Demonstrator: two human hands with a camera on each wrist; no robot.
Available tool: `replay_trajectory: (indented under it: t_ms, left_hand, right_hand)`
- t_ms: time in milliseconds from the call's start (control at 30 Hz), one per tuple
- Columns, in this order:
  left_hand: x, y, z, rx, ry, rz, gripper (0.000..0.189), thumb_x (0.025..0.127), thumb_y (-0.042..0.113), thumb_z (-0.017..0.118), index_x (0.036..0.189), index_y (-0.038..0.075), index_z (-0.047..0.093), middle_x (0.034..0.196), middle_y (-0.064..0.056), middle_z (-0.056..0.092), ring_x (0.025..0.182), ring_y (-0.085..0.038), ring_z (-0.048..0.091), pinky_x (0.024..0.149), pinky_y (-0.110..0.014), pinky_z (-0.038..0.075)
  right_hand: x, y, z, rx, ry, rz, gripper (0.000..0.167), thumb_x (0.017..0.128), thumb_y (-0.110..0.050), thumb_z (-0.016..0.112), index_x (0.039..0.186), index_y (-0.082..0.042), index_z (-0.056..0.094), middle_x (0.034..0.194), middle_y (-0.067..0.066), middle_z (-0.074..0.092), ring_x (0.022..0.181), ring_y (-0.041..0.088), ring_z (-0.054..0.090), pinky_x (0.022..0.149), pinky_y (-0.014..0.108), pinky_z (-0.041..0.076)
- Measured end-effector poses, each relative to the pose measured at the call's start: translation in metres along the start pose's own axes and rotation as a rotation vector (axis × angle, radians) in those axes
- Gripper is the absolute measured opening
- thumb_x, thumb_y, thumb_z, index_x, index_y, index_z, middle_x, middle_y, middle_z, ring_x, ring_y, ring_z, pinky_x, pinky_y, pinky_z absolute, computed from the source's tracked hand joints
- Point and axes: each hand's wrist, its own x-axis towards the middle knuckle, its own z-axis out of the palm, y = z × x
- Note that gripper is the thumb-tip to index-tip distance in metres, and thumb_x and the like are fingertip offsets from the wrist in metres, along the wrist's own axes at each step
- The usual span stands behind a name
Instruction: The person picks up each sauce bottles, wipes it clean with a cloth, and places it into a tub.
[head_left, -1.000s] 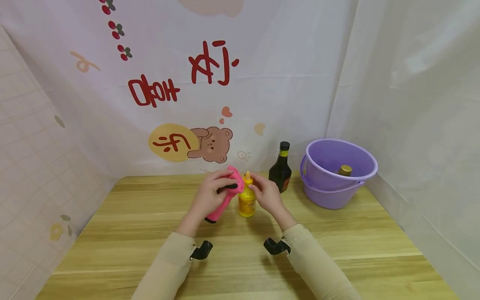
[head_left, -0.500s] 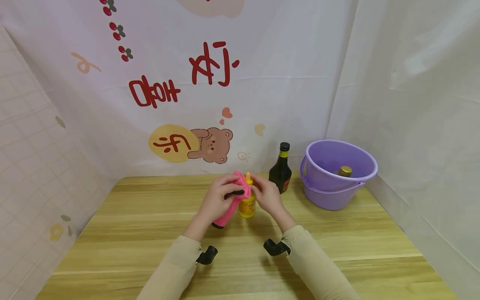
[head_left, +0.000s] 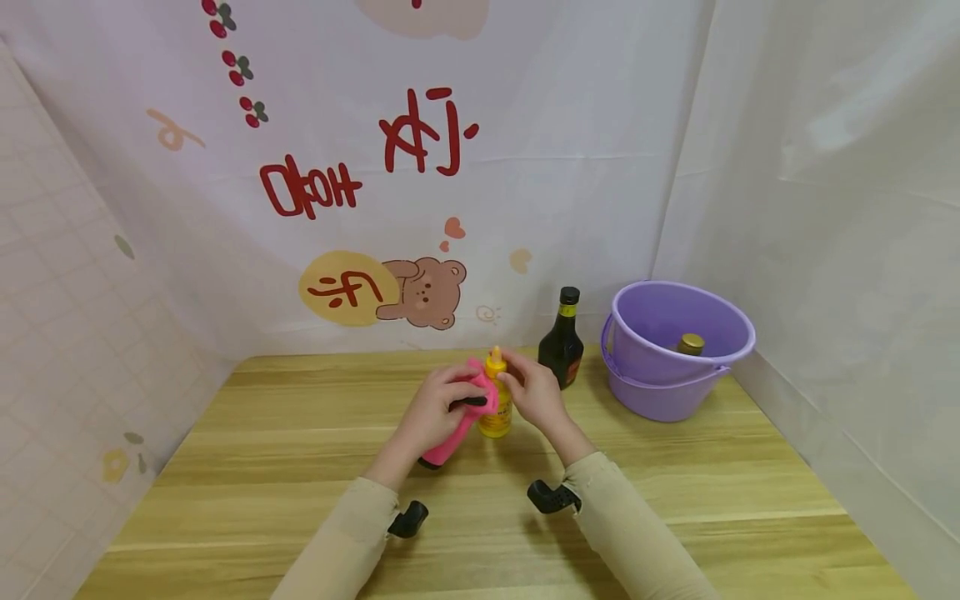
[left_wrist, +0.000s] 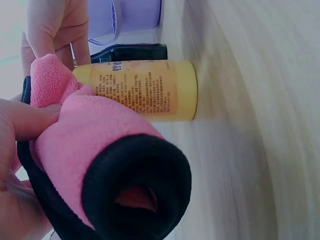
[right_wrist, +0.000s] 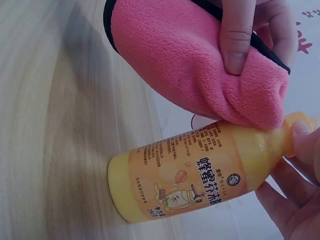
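Left hand: the left hand (head_left: 435, 408) pinches a fluffy pink cloth with a black edge (right_wrist: 175, 65), all bunched up.
Right hand: the right hand (head_left: 536, 392) holds a yellow plastic bottle (head_left: 496, 425) by the neck, with its thumb and fingers curled round.
Yellow bottle: between the two hands. It looks to stand upright on the light wooden table (head_left: 480, 550).
Pink cloth: on the left hand's side of the bottle. It seems to touch the bottle's shoulder. One end hangs under the left hand like a rolled tube.
Wiping well: this looks like a wipe. Spread the cloth flat, so more soft part meets the bottle. A bunched cloth may miss spots. Go easy on the orange label (right_wrist: 175, 177), as hard rubbing could spoil it.
Holding well: a firm hold on the neck should stop tipping. Turning the bottle bit by bit would help reach the back. The part under the right fingers needs its own turn.
Inside the yellow bottle: I cannot tell how full it is.
Purple bucket: a round purple plastic bucket (head_left: 660, 400) is well to the right of the right hand. In it is something with a round gold top (head_left: 691, 344); the rest is hidden.
Dark bottle: a dark bottle with a black cap (head_left: 557, 346) stands just past the right hand, before the bucket. It is too dark to see inside.
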Motion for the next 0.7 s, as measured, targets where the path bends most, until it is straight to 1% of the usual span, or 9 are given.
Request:
replay_trajectory:
  t_ms: [167,400,700]
  left_hand:
    - [-0.004,0.0,-0.001,-0.009,0.002,0.013,0.028,0.076,-0.009,0.078,0.095,0.011,0.08,0.121,-0.01,0.066,0.114,-0.035,0.057,0.098,-0.051,0.046]
    - [-0.008,-0.002,-0.001,-0.024,-0.004,0.029,0.028,0.076,-0.011,0.075,0.093,0.01,0.08,0.12,-0.011,0.066,0.112,-0.033,0.058,0.098,-0.05,0.045]
    - [-0.014,-0.002,0.0,-0.027,-0.016,-0.03,0.032,0.074,-0.014,0.074,0.095,0.01,0.08,0.122,-0.01,0.065,0.115,-0.036,0.056,0.098,-0.05,0.046]
  right_hand:
    - [0.0,0.001,0.001,-0.014,-0.002,0.002,0.04,0.092,-0.009,0.069,0.131,-0.003,0.063,0.112,0.016,0.07,0.096,0.029,0.068,0.085,0.042,0.057]
    - [-0.001,0.001,0.001,-0.008,-0.002,0.006,0.04,0.092,-0.008,0.069,0.131,-0.004,0.063,0.114,0.016,0.07,0.098,0.029,0.069,0.085,0.042,0.057]
    - [0.0,0.0,0.001,0.002,-0.005,0.007,0.04,0.092,-0.008,0.069,0.131,-0.004,0.063,0.117,0.016,0.069,0.102,0.03,0.068,0.088,0.042,0.056]
